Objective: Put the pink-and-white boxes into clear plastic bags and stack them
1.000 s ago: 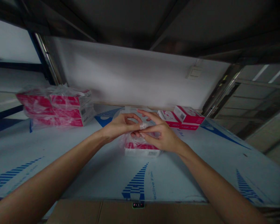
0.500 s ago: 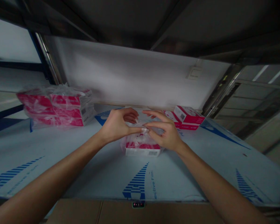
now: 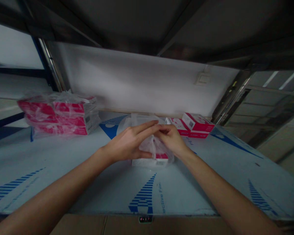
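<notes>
head view, both hands pinching clear plastic bag (image 3: 150,145) over red-and-white box (image 3: 159,159)

White shelf (image 3: 63,173) bears wrapped red boxes (image 3: 61,116), bagged box (image 3: 150,156), 2 loose boxes (image 3: 191,124).

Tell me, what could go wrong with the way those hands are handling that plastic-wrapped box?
The thin clear plastic bag, bunched between the left hand and right hand, might tear if pulled hard. The pink and white box inside could slip out onto the shelf surface. The light is dim, so a small rip might go unnoticed.
</notes>
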